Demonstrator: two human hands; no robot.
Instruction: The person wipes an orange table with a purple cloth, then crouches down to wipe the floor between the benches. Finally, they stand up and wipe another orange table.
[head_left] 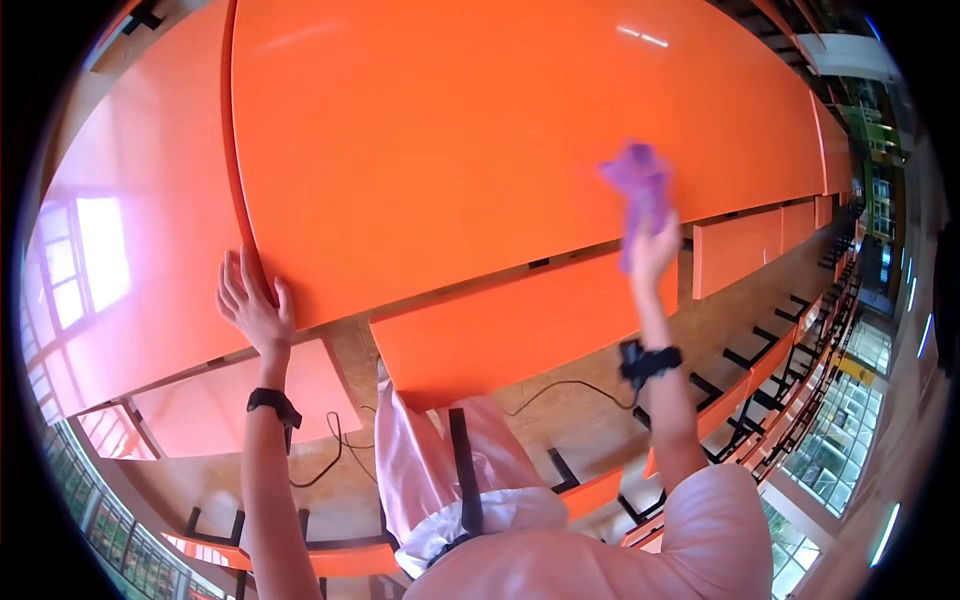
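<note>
A purple cloth is gripped in my right hand, over the right part of the orange tabletop. Cloth and hand are smeared by motion, and the cloth's upper end spreads out ahead of the fingers. On the left, my left hand rests with fingers stretched out at the near edge of the table, across the seam between two tabletops. Each wrist wears a black band.
An orange bench stands right in front of my body, with another bench to its right and one to its left. A black cable trails over the floor. More orange tables line the right side, and a window reflects in the left tabletop.
</note>
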